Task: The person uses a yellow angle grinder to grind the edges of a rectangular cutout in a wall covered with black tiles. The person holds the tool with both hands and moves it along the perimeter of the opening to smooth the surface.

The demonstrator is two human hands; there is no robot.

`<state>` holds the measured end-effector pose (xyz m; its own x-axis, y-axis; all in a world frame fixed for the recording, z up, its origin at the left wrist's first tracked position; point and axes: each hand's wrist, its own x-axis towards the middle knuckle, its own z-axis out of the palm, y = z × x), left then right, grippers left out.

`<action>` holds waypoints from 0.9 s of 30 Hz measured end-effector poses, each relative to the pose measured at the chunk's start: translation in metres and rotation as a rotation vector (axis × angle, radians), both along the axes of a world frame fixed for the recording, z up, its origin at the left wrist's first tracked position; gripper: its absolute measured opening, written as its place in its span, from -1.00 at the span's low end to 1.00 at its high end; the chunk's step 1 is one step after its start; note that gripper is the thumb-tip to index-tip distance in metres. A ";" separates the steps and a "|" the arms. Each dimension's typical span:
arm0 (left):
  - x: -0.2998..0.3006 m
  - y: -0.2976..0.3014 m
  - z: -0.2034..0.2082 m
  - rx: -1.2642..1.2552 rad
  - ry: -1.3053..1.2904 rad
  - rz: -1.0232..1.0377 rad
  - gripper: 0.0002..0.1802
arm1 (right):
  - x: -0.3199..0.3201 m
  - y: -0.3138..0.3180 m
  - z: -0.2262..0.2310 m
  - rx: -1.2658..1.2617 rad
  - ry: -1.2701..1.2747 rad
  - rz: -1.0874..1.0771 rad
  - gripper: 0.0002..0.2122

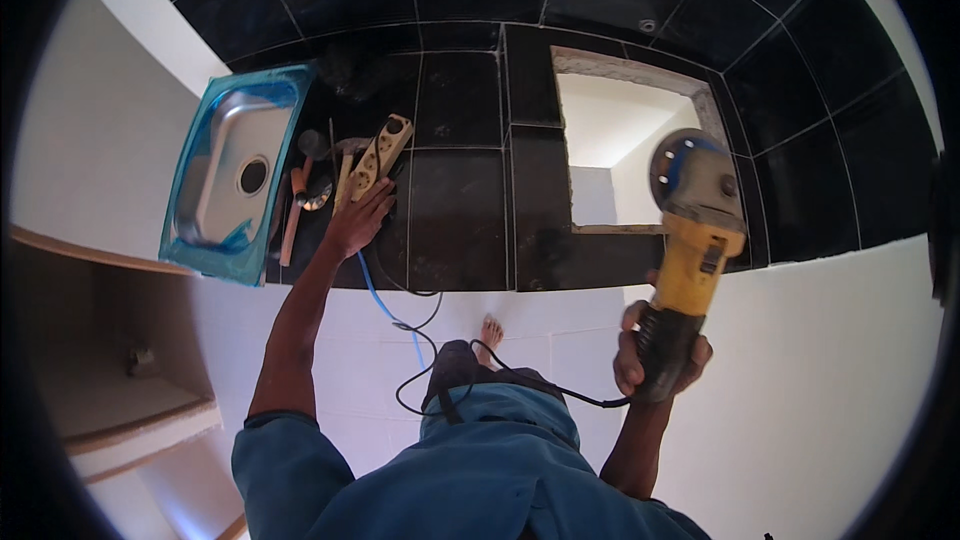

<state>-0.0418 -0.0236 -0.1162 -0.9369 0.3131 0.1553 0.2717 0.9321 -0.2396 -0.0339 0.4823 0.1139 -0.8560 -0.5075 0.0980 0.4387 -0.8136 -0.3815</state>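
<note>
My right hand (662, 358) is wrapped around the black rear handle of a yellow angle grinder (690, 265). The grinder is raised, its disc (682, 168) at the top, in front of the cut-out's right edge. A black cord runs from its lower end across my body. At the left, my left hand (362, 220) holds the near end of a beige power strip (385, 152), thumb on one side and fingers on the other; part of the grip is hidden. Close beside that hand lies a hammer (348, 155), partly under the strip.
A steel sink (215, 175) edged in blue film lies left of the tools on the black tiled counter (457, 205). A mallet-like tool (313, 148) lies beside it. At the right is a rectangular cut-out (590, 232). A blue cable (372, 285) hangs over the front edge.
</note>
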 end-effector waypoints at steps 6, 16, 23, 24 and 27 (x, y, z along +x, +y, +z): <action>0.006 0.010 0.002 0.215 0.058 -0.034 -0.60 | -0.014 -0.031 -0.007 0.008 0.051 0.085 -0.12; 0.009 0.018 0.005 0.492 0.096 -0.132 -0.70 | -0.033 -0.109 -0.030 0.208 -0.038 0.005 -0.54; 0.020 0.099 0.081 1.099 0.219 -0.022 -0.73 | -0.024 -0.129 -0.041 0.633 -0.075 -0.264 -0.62; 0.025 0.121 0.084 1.352 0.116 0.059 -0.73 | -0.023 -0.132 -0.040 0.651 -0.107 -0.294 -0.62; 0.029 0.176 0.116 1.634 -0.192 0.101 -0.64 | -0.023 -0.139 -0.040 0.694 -0.167 -0.363 -0.63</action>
